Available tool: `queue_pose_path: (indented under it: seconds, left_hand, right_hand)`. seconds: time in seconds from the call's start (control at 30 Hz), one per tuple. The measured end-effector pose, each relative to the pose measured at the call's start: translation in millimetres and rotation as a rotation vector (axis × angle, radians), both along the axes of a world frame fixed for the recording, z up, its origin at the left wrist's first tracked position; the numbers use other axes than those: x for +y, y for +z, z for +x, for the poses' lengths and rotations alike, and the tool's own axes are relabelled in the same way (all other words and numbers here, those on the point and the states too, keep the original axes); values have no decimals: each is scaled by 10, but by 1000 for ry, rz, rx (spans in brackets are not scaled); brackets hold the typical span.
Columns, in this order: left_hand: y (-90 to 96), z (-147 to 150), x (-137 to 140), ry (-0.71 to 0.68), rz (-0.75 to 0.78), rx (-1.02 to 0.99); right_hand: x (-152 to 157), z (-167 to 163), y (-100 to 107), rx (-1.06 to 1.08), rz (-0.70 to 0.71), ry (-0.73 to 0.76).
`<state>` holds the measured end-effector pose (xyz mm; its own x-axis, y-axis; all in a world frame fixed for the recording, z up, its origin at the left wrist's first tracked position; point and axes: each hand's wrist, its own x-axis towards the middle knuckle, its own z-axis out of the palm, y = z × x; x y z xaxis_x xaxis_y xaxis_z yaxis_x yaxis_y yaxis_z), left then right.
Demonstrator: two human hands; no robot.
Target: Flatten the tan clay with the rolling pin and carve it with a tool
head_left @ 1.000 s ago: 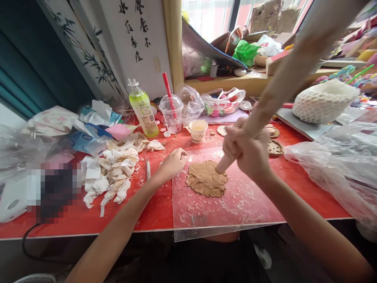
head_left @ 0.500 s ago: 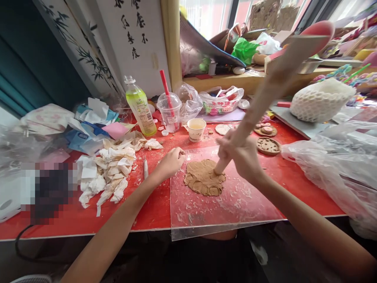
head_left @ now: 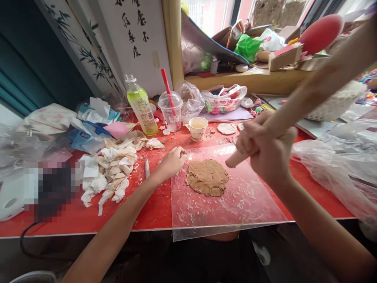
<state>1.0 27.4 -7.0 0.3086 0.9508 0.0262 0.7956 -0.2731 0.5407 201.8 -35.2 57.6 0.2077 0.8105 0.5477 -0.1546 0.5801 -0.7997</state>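
- Head cam: right hand gripping a wooden rod, right of center
- left hand just a loose fist, mid-frame
- brown clay slab flat on the clear sheet, just below center

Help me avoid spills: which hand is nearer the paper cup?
Left. The left hand is in front and slightly left of the paper cup; the right hand is farther, to its right.

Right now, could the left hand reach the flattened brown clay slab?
Probably yes: the left hand is beside the slab, nothing shows between them, and the pale wooden stick in the right hand is to its right.
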Motion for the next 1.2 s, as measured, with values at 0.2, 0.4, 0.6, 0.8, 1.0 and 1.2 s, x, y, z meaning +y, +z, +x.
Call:
queue_pose_path:
  seconds: [0.2,0.4,0.6,0.8,1.0,1.2]
  left_hand:
    - [-2,-1,-2,-1,-1,7]
    - [9,4,-6,-1,2,6]
    - [-10,5,-11,-2,1,1]
    - [-19,4,-12,-5,14,9]
    - [-17,1,-3,-14,19,10]
    - [-19,5,-5,-11,18,14]
  right_hand:
    - [21,5,-78,-39,-149,107]
    - [-1,69,9,91,79,-22]
    - [-37,-47,-100,-26,-147,159]
    - [-82,-219,-56,-171,-271,158]
    - [-56,-213,-93,-90,-161,131]
    - [-112,-207,-202,-133,-436,257]
